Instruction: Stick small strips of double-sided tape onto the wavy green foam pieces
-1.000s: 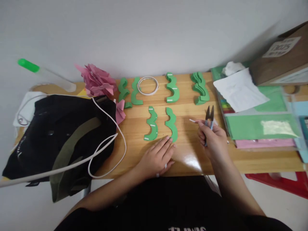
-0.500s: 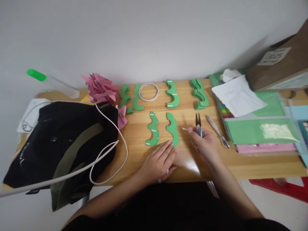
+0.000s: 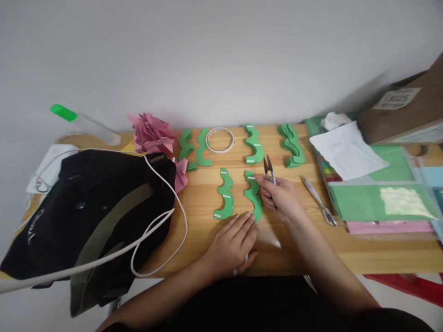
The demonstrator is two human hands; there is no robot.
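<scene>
- The white strip [image 3: 251, 178] is now brought to the green piece [image 3: 253, 189] by the right hand [image 3: 282, 196], curled around snips [image 3: 269, 172]; placement seems begun.
- Toward the counter's [image 3: 311, 251] front edge, this piece is touched by the flat left hand [image 3: 235, 242].

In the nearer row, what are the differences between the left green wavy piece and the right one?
The left piece bears three white strips; the right piece shows only one, near its top, by the right hand. The left piece lies apart from both hands; the left hand touches the right piece's lower end. Both are green and wavy.
</scene>
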